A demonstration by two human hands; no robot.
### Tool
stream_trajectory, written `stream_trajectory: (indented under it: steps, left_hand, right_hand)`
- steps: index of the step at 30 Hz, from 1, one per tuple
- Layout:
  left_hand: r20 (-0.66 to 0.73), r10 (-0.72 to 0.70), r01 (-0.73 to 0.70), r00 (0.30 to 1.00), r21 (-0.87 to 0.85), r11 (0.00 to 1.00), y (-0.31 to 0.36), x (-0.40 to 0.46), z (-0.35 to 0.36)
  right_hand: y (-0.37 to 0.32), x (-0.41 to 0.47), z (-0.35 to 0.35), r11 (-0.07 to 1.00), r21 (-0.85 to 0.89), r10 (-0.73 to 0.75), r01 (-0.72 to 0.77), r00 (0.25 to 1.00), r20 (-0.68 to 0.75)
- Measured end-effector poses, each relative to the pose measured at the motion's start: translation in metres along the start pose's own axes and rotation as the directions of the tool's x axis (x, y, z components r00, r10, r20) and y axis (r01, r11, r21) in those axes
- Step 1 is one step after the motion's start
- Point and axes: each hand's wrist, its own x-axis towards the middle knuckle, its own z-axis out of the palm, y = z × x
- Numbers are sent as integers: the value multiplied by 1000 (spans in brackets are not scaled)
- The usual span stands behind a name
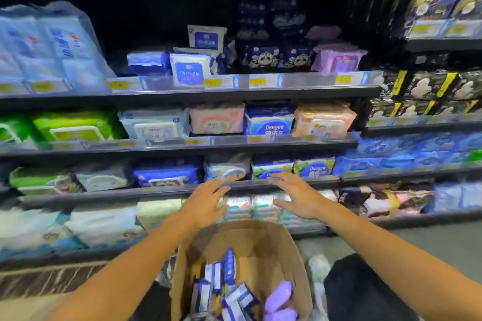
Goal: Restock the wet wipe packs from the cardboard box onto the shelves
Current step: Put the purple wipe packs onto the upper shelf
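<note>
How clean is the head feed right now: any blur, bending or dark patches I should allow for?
Head view: motion blur softens the left packs and both hands, left hand and right hand; the shelves bow from wide-angle distortion; the back of the upper shelf is dark; a blue-violet cast tints everything; packs in the cardboard box stay fairly sharp.

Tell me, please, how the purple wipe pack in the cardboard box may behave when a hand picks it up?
The purple wipe pack looks like a soft film pouch with rounded, puffy edges, so it will probably flex rather than stay stiff. Its glossy wrap may be somewhat slippery. It lies loosely on other packs in the cardboard box, so neighbours might shift when it is lifted.
</note>
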Motion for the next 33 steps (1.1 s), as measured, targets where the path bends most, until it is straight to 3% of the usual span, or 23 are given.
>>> stream_trajectory:
  steps: [5, 13, 19, 26, 29, 33]
  left_hand:
    - [135, -127, 127, 983, 7, 992, -6, -25, 70]
    - [274, -120, 132, 954, -25, 991, -11, -42, 157]
    - [438, -112, 148, 892, -49, 988, -4, -50, 227]
    - [603, -77, 177, 794, -109, 978, 17, -30, 297]
    - [657, -54, 136, 752, -75, 988, 22, -29, 326]
    - [691, -14, 188, 723, -177, 966, 28, -20, 356]
  right_hand:
    - [-1, -2, 65, 994, 77, 63, -73, 989, 132]
    - [11, -27, 172, 969, 152, 148, -194, 951, 271]
    - [21, -46, 236, 933, 194, 191, -302, 876, 443]
    - [51, -58, 292, 934, 34, 269, -356, 763, 588]
    - [63, -62, 316, 955, -61, 262, -289, 733, 628]
    - [83, -53, 358, 962, -141, 269, -235, 705, 656]
